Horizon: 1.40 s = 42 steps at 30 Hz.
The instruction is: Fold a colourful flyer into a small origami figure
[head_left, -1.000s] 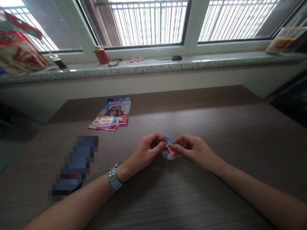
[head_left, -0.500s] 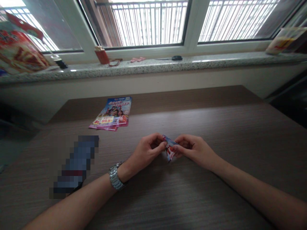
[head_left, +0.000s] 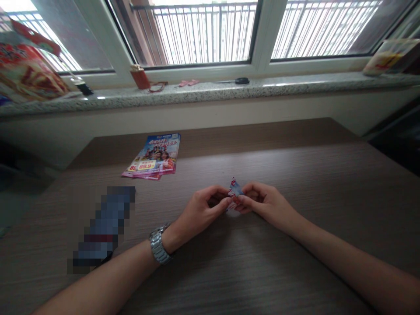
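A small folded piece of printed paper, blue, red and white, is pinched between my two hands above the table. My left hand, with a metal watch on its wrist, holds the paper's left side between thumb and fingers. On the other side my right hand grips it the same way. One pointed corner of the paper sticks up between the hands; its lower part is partly hidden by my thumbs.
Several colourful flyers lie stacked at the back left of the brown table. A pixelated dark blue object lies beside my left forearm. On the stone windowsill stand a red container, scissors and bags.
The folded paper has turned in my fingers: its point, which hung downward, now sticks upward. My hands have come slightly closer together.
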Each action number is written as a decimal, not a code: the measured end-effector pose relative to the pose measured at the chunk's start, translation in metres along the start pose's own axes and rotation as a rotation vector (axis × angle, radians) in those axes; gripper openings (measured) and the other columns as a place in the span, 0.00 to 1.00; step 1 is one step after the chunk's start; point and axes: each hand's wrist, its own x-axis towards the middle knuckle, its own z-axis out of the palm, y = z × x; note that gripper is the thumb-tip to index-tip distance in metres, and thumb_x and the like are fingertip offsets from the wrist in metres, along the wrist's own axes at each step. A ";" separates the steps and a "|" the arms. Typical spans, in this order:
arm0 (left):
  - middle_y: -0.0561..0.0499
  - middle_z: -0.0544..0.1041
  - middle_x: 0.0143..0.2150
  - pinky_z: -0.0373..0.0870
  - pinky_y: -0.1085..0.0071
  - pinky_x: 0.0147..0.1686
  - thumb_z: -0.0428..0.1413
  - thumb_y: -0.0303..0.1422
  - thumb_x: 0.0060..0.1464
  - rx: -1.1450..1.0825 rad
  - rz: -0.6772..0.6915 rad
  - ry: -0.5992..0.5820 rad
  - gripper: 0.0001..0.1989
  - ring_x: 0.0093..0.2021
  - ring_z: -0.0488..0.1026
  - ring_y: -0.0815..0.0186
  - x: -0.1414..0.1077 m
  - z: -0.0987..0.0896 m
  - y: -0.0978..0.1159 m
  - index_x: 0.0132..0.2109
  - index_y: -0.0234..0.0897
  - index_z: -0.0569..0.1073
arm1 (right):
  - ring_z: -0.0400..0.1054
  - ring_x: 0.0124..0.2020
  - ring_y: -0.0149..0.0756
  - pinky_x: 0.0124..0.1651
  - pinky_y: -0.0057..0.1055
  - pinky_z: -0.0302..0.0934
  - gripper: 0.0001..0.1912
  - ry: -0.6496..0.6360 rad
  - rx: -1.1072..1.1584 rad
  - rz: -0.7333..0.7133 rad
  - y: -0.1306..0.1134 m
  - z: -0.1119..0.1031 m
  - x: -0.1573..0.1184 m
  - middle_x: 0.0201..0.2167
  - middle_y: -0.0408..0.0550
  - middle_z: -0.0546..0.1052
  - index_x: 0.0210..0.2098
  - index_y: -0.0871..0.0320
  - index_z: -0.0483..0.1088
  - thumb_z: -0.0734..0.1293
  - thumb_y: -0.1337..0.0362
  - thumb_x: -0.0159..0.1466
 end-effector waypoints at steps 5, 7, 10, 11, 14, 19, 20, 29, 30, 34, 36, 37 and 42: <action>0.50 0.82 0.39 0.71 0.75 0.40 0.59 0.35 0.64 0.055 0.018 0.051 0.09 0.39 0.77 0.68 0.002 -0.002 0.003 0.44 0.34 0.79 | 0.79 0.35 0.34 0.41 0.31 0.75 0.15 -0.017 -0.024 -0.010 0.000 0.001 -0.002 0.33 0.45 0.81 0.39 0.57 0.74 0.74 0.52 0.62; 0.50 0.82 0.39 0.71 0.75 0.40 0.58 0.36 0.65 0.050 0.018 0.046 0.09 0.39 0.77 0.68 0.002 -0.002 0.003 0.44 0.34 0.79 | 0.79 0.35 0.34 0.41 0.31 0.75 0.15 -0.029 -0.035 -0.010 -0.001 0.002 -0.002 0.33 0.46 0.81 0.39 0.58 0.73 0.73 0.52 0.62; 0.50 0.82 0.40 0.72 0.76 0.41 0.58 0.37 0.65 0.031 0.015 0.038 0.10 0.39 0.78 0.68 0.002 -0.002 0.003 0.44 0.35 0.79 | 0.79 0.36 0.34 0.40 0.31 0.75 0.16 -0.043 -0.042 0.002 0.000 0.002 -0.002 0.35 0.47 0.82 0.41 0.58 0.73 0.73 0.52 0.63; 0.50 0.82 0.40 0.72 0.76 0.41 0.58 0.37 0.65 0.029 0.013 0.039 0.10 0.39 0.78 0.68 0.002 -0.002 0.003 0.44 0.35 0.79 | 0.79 0.36 0.35 0.41 0.31 0.75 0.16 -0.046 -0.042 0.005 0.000 0.002 -0.002 0.36 0.48 0.82 0.41 0.58 0.73 0.73 0.52 0.63; 0.50 0.82 0.40 0.72 0.76 0.40 0.58 0.37 0.65 0.038 0.023 0.040 0.10 0.39 0.77 0.68 0.001 -0.002 0.003 0.44 0.35 0.79 | 0.79 0.36 0.35 0.41 0.32 0.75 0.17 -0.056 -0.040 0.004 0.001 0.001 -0.003 0.36 0.49 0.82 0.42 0.58 0.72 0.73 0.52 0.63; 0.50 0.81 0.38 0.72 0.76 0.38 0.59 0.38 0.64 0.052 0.043 0.032 0.10 0.37 0.77 0.68 0.000 -0.002 0.004 0.43 0.35 0.79 | 0.79 0.36 0.35 0.41 0.32 0.75 0.17 -0.069 -0.063 -0.012 -0.001 0.003 -0.005 0.35 0.49 0.82 0.42 0.59 0.72 0.72 0.51 0.64; 0.50 0.81 0.37 0.71 0.76 0.37 0.59 0.38 0.64 0.061 0.051 0.039 0.10 0.36 0.77 0.68 0.000 -0.002 0.004 0.43 0.35 0.79 | 0.79 0.37 0.36 0.41 0.32 0.75 0.17 -0.069 -0.065 -0.016 -0.001 0.003 -0.006 0.35 0.49 0.82 0.42 0.59 0.72 0.72 0.51 0.64; 0.50 0.81 0.36 0.71 0.75 0.38 0.56 0.37 0.66 0.099 0.058 0.033 0.11 0.36 0.77 0.68 -0.001 -0.002 0.005 0.40 0.34 0.78 | 0.79 0.37 0.36 0.43 0.34 0.74 0.16 -0.085 -0.067 -0.019 0.000 0.006 -0.007 0.35 0.48 0.81 0.41 0.58 0.73 0.72 0.52 0.63; 0.50 0.81 0.36 0.71 0.75 0.38 0.56 0.37 0.66 0.101 0.057 0.032 0.11 0.36 0.77 0.68 -0.001 -0.002 0.005 0.40 0.34 0.78 | 0.79 0.37 0.36 0.43 0.34 0.74 0.16 -0.087 -0.064 -0.024 0.000 0.007 -0.007 0.36 0.48 0.82 0.42 0.58 0.73 0.72 0.52 0.63; 0.51 0.80 0.36 0.70 0.75 0.39 0.57 0.37 0.66 0.116 0.057 0.030 0.10 0.36 0.76 0.68 -0.001 -0.003 0.004 0.40 0.35 0.78 | 0.78 0.39 0.35 0.45 0.32 0.73 0.14 -0.100 -0.080 -0.052 0.000 0.007 -0.007 0.39 0.48 0.82 0.42 0.56 0.74 0.72 0.53 0.64; 0.51 0.80 0.36 0.69 0.75 0.39 0.57 0.36 0.66 0.133 0.057 0.036 0.10 0.37 0.76 0.68 -0.001 -0.003 0.005 0.40 0.35 0.78 | 0.78 0.40 0.36 0.46 0.34 0.73 0.15 -0.092 -0.122 -0.067 0.001 0.006 -0.007 0.40 0.48 0.82 0.43 0.56 0.74 0.72 0.52 0.64; 0.50 0.80 0.36 0.69 0.75 0.39 0.56 0.36 0.66 0.143 0.057 0.037 0.10 0.37 0.76 0.68 -0.001 -0.003 0.005 0.39 0.34 0.78 | 0.78 0.41 0.37 0.46 0.34 0.73 0.16 -0.085 -0.148 -0.077 0.002 0.005 -0.007 0.40 0.48 0.82 0.44 0.55 0.74 0.71 0.51 0.64; 0.50 0.79 0.35 0.67 0.74 0.38 0.57 0.35 0.65 0.219 0.076 0.038 0.09 0.36 0.74 0.67 -0.001 -0.003 0.005 0.39 0.35 0.78 | 0.77 0.39 0.38 0.44 0.34 0.71 0.15 -0.018 -0.221 -0.115 -0.001 0.003 -0.007 0.37 0.47 0.82 0.44 0.55 0.73 0.70 0.51 0.65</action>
